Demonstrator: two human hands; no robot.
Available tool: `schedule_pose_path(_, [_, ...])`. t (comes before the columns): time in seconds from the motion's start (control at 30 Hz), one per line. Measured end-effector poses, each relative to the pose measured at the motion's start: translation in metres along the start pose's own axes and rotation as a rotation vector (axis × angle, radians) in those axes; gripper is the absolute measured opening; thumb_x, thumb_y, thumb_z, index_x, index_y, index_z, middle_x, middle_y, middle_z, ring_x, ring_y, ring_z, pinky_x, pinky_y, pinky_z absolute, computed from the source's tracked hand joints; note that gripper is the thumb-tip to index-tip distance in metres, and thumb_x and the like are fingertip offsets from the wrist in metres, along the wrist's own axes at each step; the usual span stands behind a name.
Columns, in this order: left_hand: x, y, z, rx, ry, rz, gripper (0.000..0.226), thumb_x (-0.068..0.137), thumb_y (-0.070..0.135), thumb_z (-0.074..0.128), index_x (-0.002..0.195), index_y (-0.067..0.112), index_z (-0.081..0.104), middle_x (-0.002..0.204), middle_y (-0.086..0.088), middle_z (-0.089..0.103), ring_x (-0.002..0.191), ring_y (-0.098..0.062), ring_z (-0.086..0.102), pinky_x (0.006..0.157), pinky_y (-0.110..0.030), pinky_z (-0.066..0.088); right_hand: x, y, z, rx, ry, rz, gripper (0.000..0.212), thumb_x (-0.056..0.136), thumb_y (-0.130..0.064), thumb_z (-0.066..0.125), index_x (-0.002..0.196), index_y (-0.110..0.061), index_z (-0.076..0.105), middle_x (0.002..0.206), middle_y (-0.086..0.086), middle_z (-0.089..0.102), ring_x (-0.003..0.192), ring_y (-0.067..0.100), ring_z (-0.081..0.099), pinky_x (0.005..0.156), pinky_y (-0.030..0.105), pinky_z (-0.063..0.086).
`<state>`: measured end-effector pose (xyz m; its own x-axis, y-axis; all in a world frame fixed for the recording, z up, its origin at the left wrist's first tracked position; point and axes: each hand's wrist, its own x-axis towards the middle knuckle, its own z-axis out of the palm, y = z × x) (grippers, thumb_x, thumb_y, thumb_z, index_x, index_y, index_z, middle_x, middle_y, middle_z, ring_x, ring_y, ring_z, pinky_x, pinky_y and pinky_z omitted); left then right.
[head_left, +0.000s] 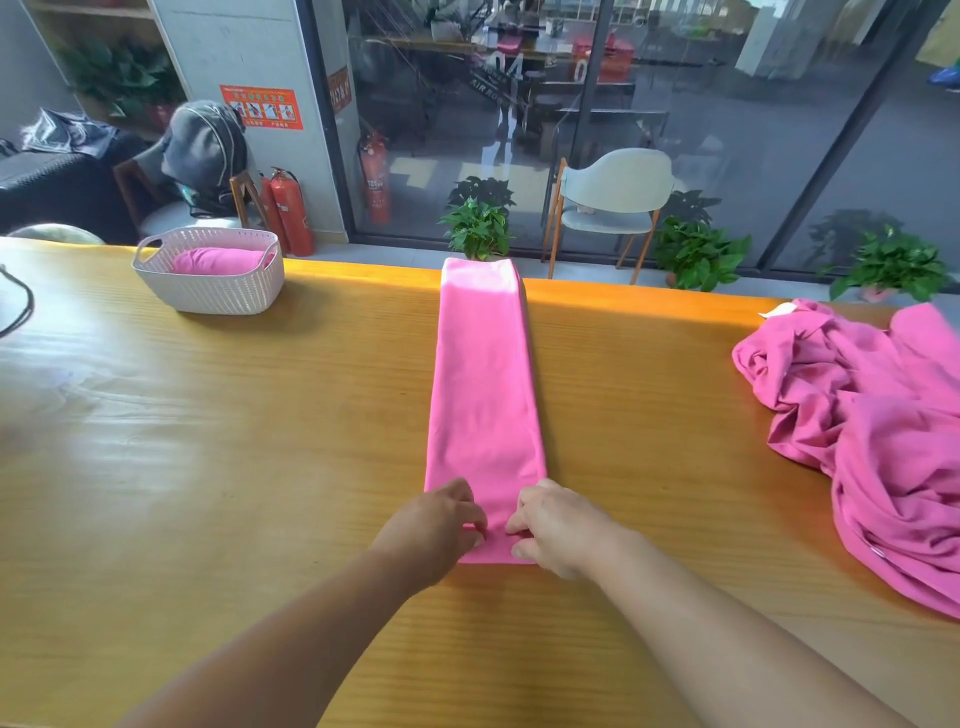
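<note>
Wooden table (208, 467) by a glass wall, head view: pink cloth (485, 395) folded into a long strip running away from the person, its far end at the table's far edge. Left hand (434, 530) and right hand (558, 527) pinch its near end, fingers curled. Likely soft, light, limp; best held at both near corners. Basket (208, 291) far left holds a rolled pink cloth (221, 261); loose pink heap (872, 426) right.

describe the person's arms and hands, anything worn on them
Both forearms are bare as far as the picture's lower edge, with no sleeve in view. The left hand and the right hand are bare too: no gloves, and no ring, watch or bracelet shows on either.
</note>
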<state>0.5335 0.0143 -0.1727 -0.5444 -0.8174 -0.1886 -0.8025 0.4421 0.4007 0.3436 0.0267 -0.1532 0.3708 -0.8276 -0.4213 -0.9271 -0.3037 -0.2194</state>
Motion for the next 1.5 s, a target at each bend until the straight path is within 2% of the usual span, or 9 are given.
schedule_pose_path(0.1, [-0.003, 0.0, 0.003, 0.064, 0.062, 0.1, 0.03, 0.095, 0.042, 0.053, 0.116, 0.027, 0.068, 0.11, 0.006, 0.058, 0.101, -0.013, 0.054, 0.095, -0.032, 0.041, 0.007, 0.006, -0.002, 0.04, -0.063, 0.056, 0.011, 0.092, -0.041, 0.061, 0.09, -0.035, 0.07, 0.094, -0.006, 0.046, 0.109, 0.022, 0.052, 0.096, 0.042, 0.047])
schedule_pose_path(0.17, [-0.002, -0.003, 0.0, 0.079, 0.034, 0.107, 0.033, 0.09, 0.048, 0.06, 0.116, 0.03, 0.068, 0.112, 0.01, 0.059, 0.103, -0.01, 0.054, 0.096, -0.026, 0.039, 0.013, 0.009, -0.005, 0.091, -0.067, 0.081, 0.022, 0.091, -0.038, 0.062, 0.07, -0.03, 0.064, 0.081, -0.007, 0.051, 0.095, 0.022, 0.058, 0.086, 0.043, 0.052])
schedule_pose_path(0.27, [0.007, -0.003, -0.008, 0.051, -0.026, 0.034, 0.025, 0.089, 0.043, 0.062, 0.109, 0.03, 0.072, 0.109, 0.008, 0.064, 0.103, -0.013, 0.057, 0.093, -0.03, 0.044, 0.018, 0.01, -0.011, 0.15, -0.063, 0.093, 0.016, 0.091, -0.034, 0.064, 0.078, -0.026, 0.071, 0.072, -0.011, 0.057, 0.083, 0.019, 0.059, 0.072, 0.029, 0.047])
schedule_pose_path(0.37, [0.018, -0.002, -0.016, 0.021, -0.107, -0.044, 0.022, 0.091, 0.04, 0.06, 0.105, 0.029, 0.073, 0.099, 0.004, 0.066, 0.09, -0.015, 0.058, 0.082, -0.032, 0.049, 0.021, 0.011, -0.013, 0.21, 0.033, 0.104, 0.02, 0.089, -0.033, 0.068, 0.106, -0.025, 0.074, 0.101, -0.007, 0.07, 0.097, 0.015, 0.063, 0.084, 0.026, 0.049])
schedule_pose_path(0.67, [0.041, -0.016, -0.02, -0.127, -0.165, -0.156, 0.017, 0.087, 0.036, 0.07, 0.099, 0.025, 0.068, 0.1, 0.005, 0.068, 0.092, -0.016, 0.06, 0.079, -0.031, 0.051, 0.014, -0.003, 0.003, 0.095, 0.276, -0.016, 0.025, 0.092, -0.029, 0.055, 0.104, -0.015, 0.072, 0.098, 0.001, 0.056, 0.098, 0.02, 0.054, 0.089, 0.036, 0.047])
schedule_pose_path(0.97, [0.046, -0.015, -0.018, -0.029, 0.016, -0.037, 0.023, 0.095, 0.034, 0.059, 0.106, 0.019, 0.072, 0.108, 0.004, 0.062, 0.098, -0.014, 0.058, 0.082, -0.028, 0.045, 0.038, 0.005, -0.026, -0.013, 0.043, 0.026, 0.032, 0.088, -0.04, 0.068, 0.115, -0.023, 0.07, 0.108, 0.004, 0.066, 0.106, 0.025, 0.059, 0.085, 0.033, 0.047])
schedule_pose_path(1.2, [0.049, -0.023, -0.027, -0.005, -0.14, -0.043, 0.035, 0.085, 0.039, 0.07, 0.118, 0.026, 0.07, 0.113, 0.006, 0.063, 0.104, -0.016, 0.058, 0.09, -0.033, 0.049, 0.052, 0.018, -0.037, 0.195, 0.004, 0.101, 0.03, 0.079, -0.037, 0.079, 0.108, -0.029, 0.073, 0.106, -0.01, 0.071, 0.098, 0.013, 0.064, 0.088, 0.029, 0.052])
schedule_pose_path(1.3, [0.059, -0.026, -0.032, -0.076, -0.148, -0.077, 0.023, 0.087, 0.033, 0.069, 0.108, 0.026, 0.075, 0.098, 0.005, 0.07, 0.087, -0.015, 0.063, 0.072, -0.027, 0.049, 0.052, 0.023, -0.032, 0.231, 0.146, 0.073, 0.031, 0.083, -0.036, 0.076, 0.113, -0.029, 0.071, 0.107, -0.01, 0.062, 0.103, 0.013, 0.059, 0.088, 0.028, 0.047])
schedule_pose_path(1.5, [0.074, -0.038, -0.037, -0.246, -0.15, -0.154, 0.014, 0.086, 0.03, 0.072, 0.099, 0.025, 0.076, 0.078, 0.011, 0.064, 0.079, -0.014, 0.059, 0.067, -0.025, 0.044, 0.045, 0.023, -0.014, 0.132, 0.367, -0.079, 0.029, 0.092, -0.039, 0.062, 0.114, -0.024, 0.073, 0.1, -0.005, 0.06, 0.104, 0.015, 0.053, 0.096, 0.031, 0.044])
